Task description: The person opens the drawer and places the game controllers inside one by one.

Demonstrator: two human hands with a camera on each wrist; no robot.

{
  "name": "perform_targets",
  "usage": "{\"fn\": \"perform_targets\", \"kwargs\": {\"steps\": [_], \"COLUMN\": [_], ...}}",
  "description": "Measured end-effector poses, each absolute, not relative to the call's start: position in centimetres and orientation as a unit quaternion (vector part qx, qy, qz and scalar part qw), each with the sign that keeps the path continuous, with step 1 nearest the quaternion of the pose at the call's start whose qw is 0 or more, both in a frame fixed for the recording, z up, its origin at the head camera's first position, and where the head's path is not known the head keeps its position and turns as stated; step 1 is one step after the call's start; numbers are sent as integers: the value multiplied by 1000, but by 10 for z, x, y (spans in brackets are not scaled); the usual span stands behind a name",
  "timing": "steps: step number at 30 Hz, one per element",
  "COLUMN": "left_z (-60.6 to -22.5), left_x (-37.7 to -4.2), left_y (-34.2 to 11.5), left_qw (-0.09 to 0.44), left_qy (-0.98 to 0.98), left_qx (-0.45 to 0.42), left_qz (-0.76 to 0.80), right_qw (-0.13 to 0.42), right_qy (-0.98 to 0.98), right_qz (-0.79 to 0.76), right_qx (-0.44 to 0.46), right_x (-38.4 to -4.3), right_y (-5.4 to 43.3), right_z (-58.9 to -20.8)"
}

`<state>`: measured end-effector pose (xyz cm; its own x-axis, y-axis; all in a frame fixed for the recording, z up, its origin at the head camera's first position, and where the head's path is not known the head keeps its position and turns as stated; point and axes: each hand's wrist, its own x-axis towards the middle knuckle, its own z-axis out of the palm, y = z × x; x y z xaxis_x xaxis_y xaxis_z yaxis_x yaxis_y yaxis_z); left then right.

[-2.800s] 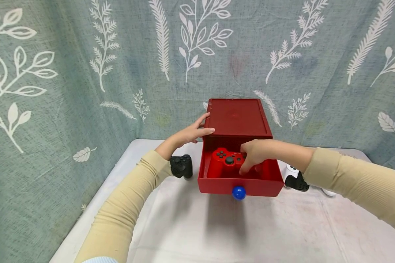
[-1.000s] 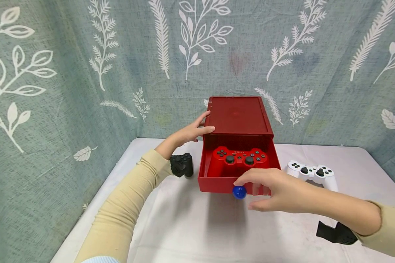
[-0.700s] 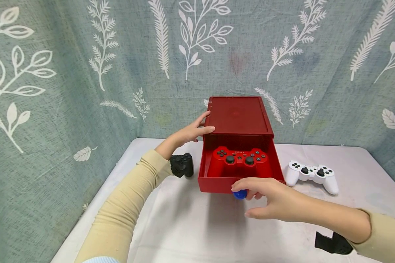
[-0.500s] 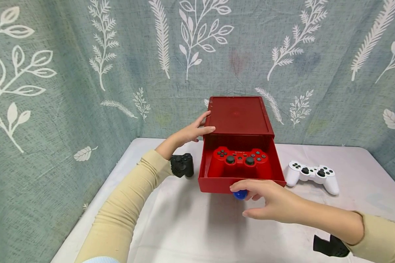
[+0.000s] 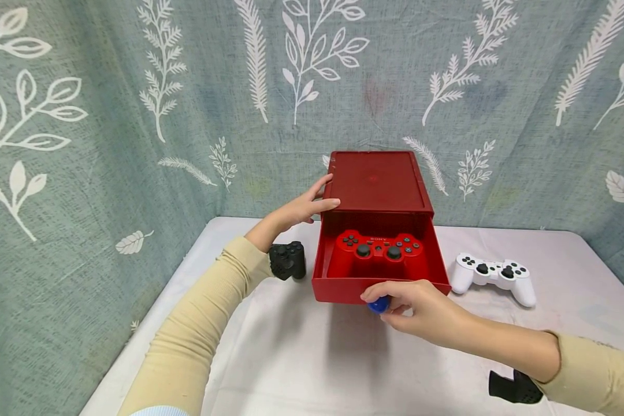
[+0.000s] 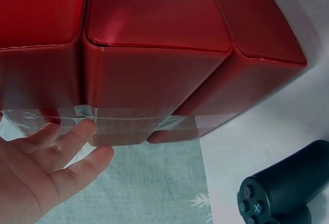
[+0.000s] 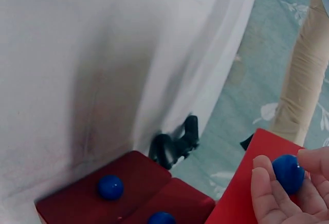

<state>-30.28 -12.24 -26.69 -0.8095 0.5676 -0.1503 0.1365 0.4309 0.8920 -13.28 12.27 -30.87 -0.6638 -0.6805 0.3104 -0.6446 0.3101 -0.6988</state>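
In the head view a red drawer cabinet stands toward the back of the table, its top drawer pulled out. Inside that drawer lies a red game controller with black sticks. My right hand holds the drawer's round blue knob between thumb and fingers; the right wrist view shows the same knob with the fingers around it. My left hand rests at the cabinet's upper left side with fingers spread. Clear tape runs along the cabinet near those fingers.
A black game controller is left of the cabinet. To the right lies a white game controller on the white-covered table. Lower drawers with blue knobs show in the right wrist view. A green leaf-patterned curtain hangs behind.
My right hand has left the red controller in the drawer and moved down to the blue knob, its thumb closing in under it. The left hand stays put; the drawer remains out.
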Motion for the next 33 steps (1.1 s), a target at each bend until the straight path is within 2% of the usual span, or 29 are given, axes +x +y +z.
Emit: {"fn": "perform_targets", "kwargs": {"steps": [6, 14, 18, 23, 26, 33], "left_z": [-268, -290, -290, -291, -290, -281], "left_x": [-304, -325, -325, -325, -326, -319], "left_y": [-123, -125, -124, -123, -123, -123], "left_qw": [222, 204, 201, 204, 203, 216], "left_qy": [818, 825, 825, 825, 825, 820], "left_qx": [214, 213, 212, 214, 212, 205], "left_qz": [486, 483, 484, 482, 483, 489], "right_qw": [25, 15, -29, -125, -153, -112], "right_qy": [813, 812, 802, 785, 788, 811], "right_qz": [-428, -440, -452, -458, -455, -453], "right_qx": [-395, -383, -389, -397, -385, -354], "right_x": [-135, -138, -138, -132, -127, -126], "right_y": [123, 125, 126, 133, 138, 144], "right_z": [-308, -307, -315, -321, -320, -326]}}
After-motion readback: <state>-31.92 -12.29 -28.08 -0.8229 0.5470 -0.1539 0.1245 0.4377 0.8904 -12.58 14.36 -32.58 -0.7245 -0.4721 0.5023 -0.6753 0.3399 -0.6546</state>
